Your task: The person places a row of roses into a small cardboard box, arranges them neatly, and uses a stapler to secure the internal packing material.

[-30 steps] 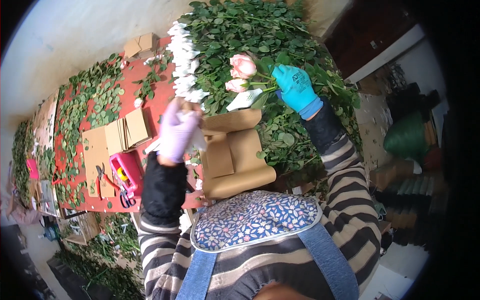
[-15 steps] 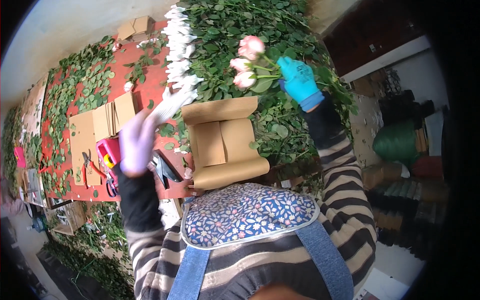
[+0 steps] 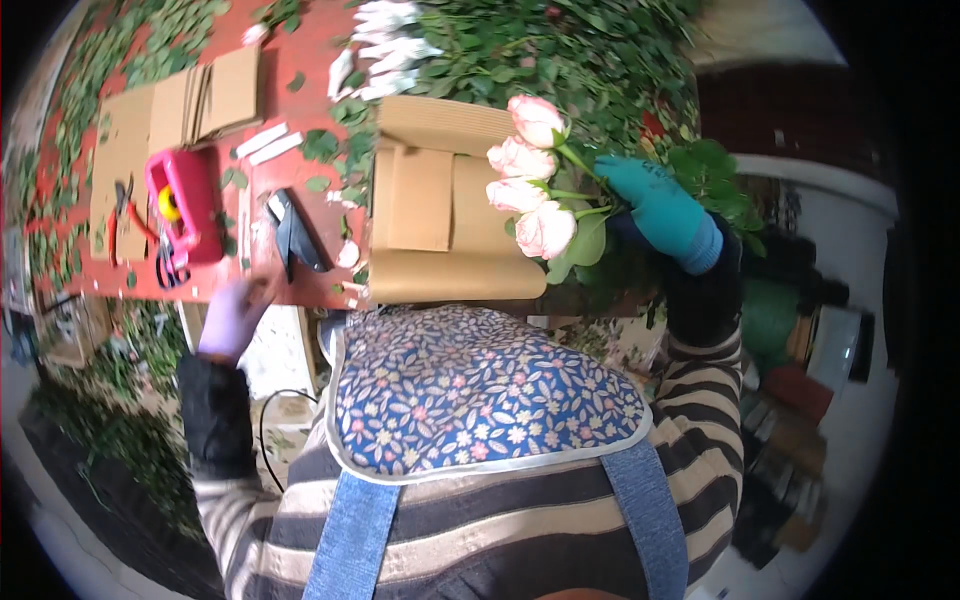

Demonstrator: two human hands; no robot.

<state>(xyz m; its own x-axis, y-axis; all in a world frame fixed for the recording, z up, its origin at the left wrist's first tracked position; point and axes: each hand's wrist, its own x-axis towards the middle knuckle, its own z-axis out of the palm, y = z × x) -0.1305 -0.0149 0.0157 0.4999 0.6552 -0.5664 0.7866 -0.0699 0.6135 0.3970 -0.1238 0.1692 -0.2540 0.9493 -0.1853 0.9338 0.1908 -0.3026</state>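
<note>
My right hand (image 3: 655, 205), in a turquoise glove, is closed round the stems of several pale pink roses (image 3: 520, 158). Their heads point left, over the right part of an open brown corrugated cardboard wrap (image 3: 455, 282). A smaller flat cardboard piece (image 3: 420, 200) lies inside that wrap. At the table's front edge, left of the wrap, is my left hand (image 3: 236, 318) in a lilac glove with bare fingertips. Its fingers are curled together; whatever they may hold is hidden. Close by lie a black-handled tool (image 3: 292, 238) and a pink tape dispenser (image 3: 190, 205).
Red-handled pruners (image 3: 125, 222) and dark-handled scissors (image 3: 172, 268) lie left on the red table (image 3: 330, 90). Folded cardboard (image 3: 205, 100) and white strips (image 3: 270, 146) are nearby. White sleeves (image 3: 385, 50) stand in a row beside heaped leafy stems (image 3: 560, 55).
My right hand has brought the roses nearer, over the wrap, and more heads show. My left hand has drawn back from the white sleeves to the table edge. The view has shifted.
</note>
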